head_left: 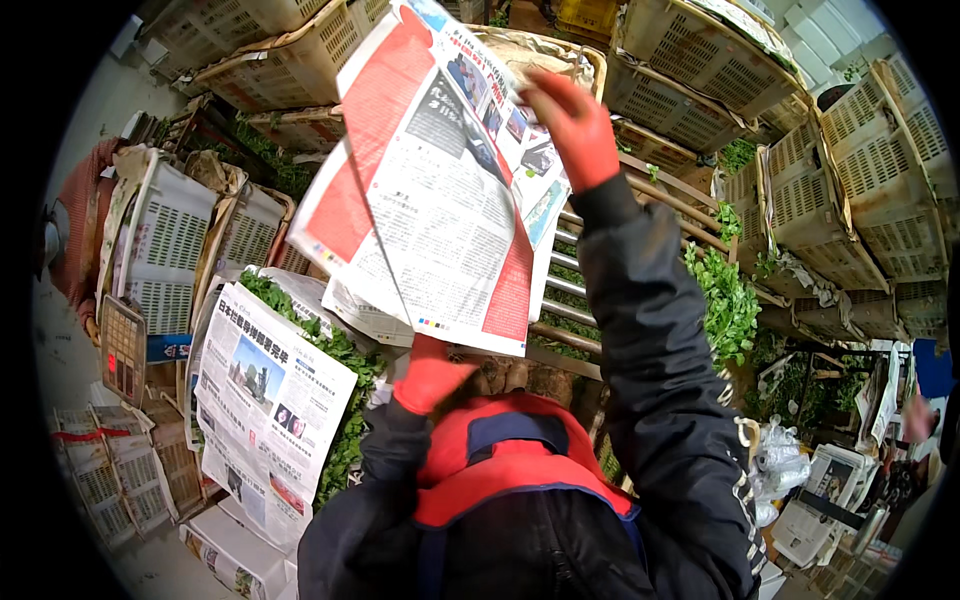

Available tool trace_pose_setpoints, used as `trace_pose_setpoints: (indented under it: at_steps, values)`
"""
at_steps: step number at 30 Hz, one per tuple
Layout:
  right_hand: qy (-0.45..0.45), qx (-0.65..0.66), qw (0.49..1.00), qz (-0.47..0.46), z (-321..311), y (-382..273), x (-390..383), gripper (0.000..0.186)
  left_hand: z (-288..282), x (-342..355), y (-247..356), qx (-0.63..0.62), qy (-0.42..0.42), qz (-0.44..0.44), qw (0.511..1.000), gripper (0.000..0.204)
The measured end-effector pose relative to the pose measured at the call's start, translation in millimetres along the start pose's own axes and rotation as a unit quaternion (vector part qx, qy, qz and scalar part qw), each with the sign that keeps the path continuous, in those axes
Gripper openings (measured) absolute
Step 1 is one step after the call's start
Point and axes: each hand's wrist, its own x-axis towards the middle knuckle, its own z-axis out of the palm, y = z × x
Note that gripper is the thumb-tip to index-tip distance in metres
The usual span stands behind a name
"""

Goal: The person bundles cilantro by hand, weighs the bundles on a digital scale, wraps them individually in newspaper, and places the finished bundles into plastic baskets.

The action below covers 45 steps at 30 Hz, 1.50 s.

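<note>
A large open newspaper sheet [430, 190] with red panels hangs slanted in front of me. My right hand [572, 125], in a red glove, is closed on its upper right edge. Near the bottom edge is my left hand [428, 378], gloved in red too; its thumb points right while its other fingers are hidden behind the paper. Just left stands a crate lined with newspaper [265, 375], leafy greens [350, 400] showing along its side. Metal rollers [567, 295] run beneath the raised sheet.
Stacked plastic crates [690, 75] rise at the back, with more crates [870, 190] at right. Green leaves [722, 305] stick out beside my right forearm. A scale display [123, 350] with red digits stands at far left, near a person's knitted sleeve [85, 215].
</note>
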Motion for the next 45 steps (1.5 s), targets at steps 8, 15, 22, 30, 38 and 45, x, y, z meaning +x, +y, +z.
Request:
trace_pose_setpoints:
  at_steps: [8,15,22,30,38,45]
  values:
    - [0.017,-0.261,0.944,0.202,48.9,156.4,-79.2,0.083,80.9,-9.2,-4.0,0.216,0.070,0.100,0.969,0.046]
    - [0.113,-0.164,0.932,0.304,11.5,303.1,-0.8,0.086,84.9,-42.2,-28.8,0.018,0.174,0.085,0.981,0.037]
    - [0.219,-0.087,0.941,0.242,-2.6,344.8,18.2,0.023,44.9,-57.0,-21.5,-0.191,0.241,-0.087,0.948,0.023]
    - [0.287,-0.352,0.852,0.262,-82.6,289.3,12.8,0.027,54.0,-27.5,-25.2,-0.418,0.185,-0.215,0.863,0.016]
    - [0.259,-0.181,0.937,0.151,-88.7,101.7,-247.0,0.036,20.2,-81.4,-57.1,-0.237,-0.148,-0.306,0.910,0.021]
    - [-0.058,-0.664,0.706,0.239,-210.7,42.3,-386.0,0.085,110.6,-29.6,3.0,-0.089,-0.347,-0.124,0.925,0.026]
